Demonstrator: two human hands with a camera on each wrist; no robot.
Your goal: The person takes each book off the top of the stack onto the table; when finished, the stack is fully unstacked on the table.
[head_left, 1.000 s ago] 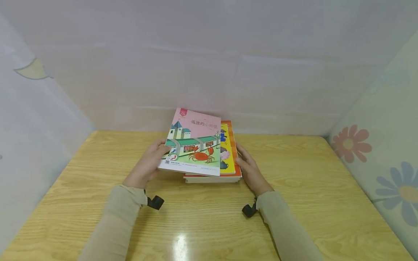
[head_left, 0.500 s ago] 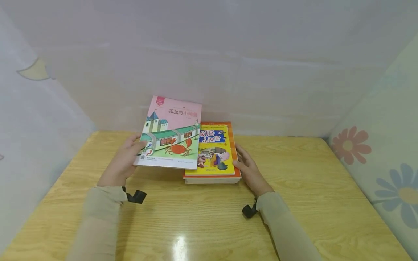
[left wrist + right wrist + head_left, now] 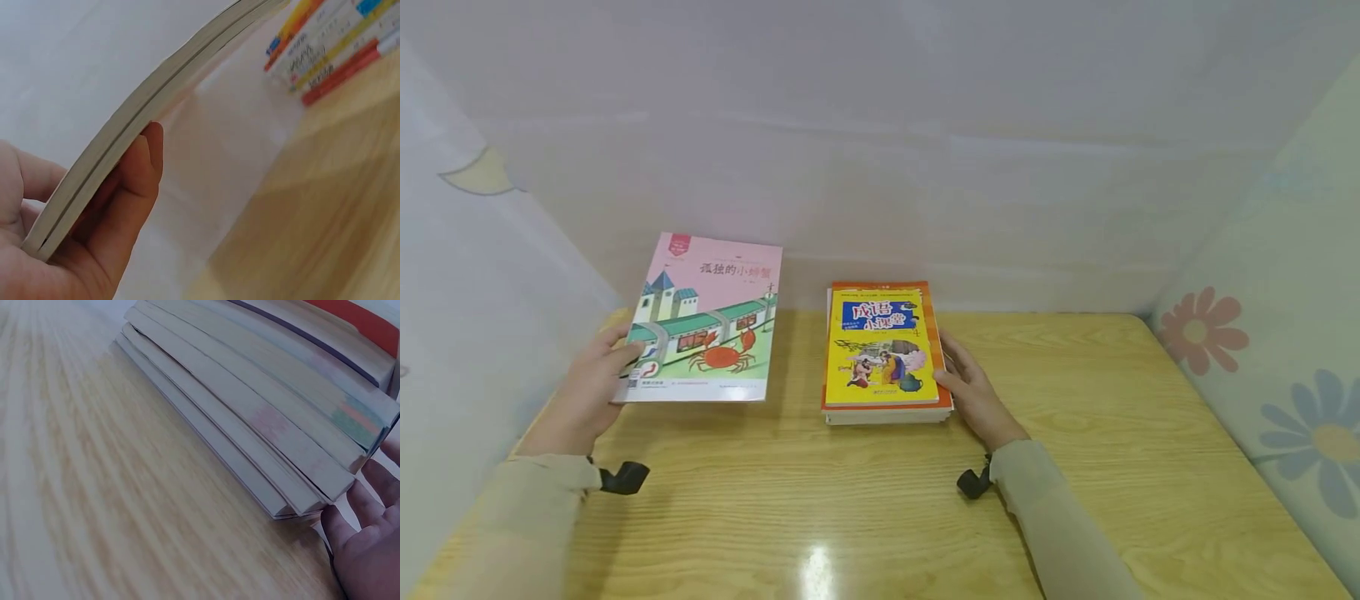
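My left hand (image 3: 583, 387) grips the lower left edge of a pink picture book (image 3: 722, 321) with a red crab on its cover, held above the left part of the table. In the left wrist view two page blocks (image 3: 119, 134) lie together between thumb and fingers, bending upward. To the right of it stands a stack of books (image 3: 206, 381), topped by a yellow book (image 3: 883, 350) on an orange-covered one (image 3: 880, 407). My right hand (image 3: 973, 396) rests against the stack's right side, thumb near the yellow book's edge and fingertips (image 3: 337, 525) at the side.
A wooden table (image 3: 880, 500) carries the stack close to its back edge. Behind it hangs a pale curtain (image 3: 887, 167), with flower-printed cloth (image 3: 1300, 333) on the right and another cloth panel on the left. Black wrist mounts (image 3: 625, 478) project inward from both cuffs.
The left hand has carried the pink picture book leftward off the stack, uncovering the yellow book. The right hand stays against the stack's right side.
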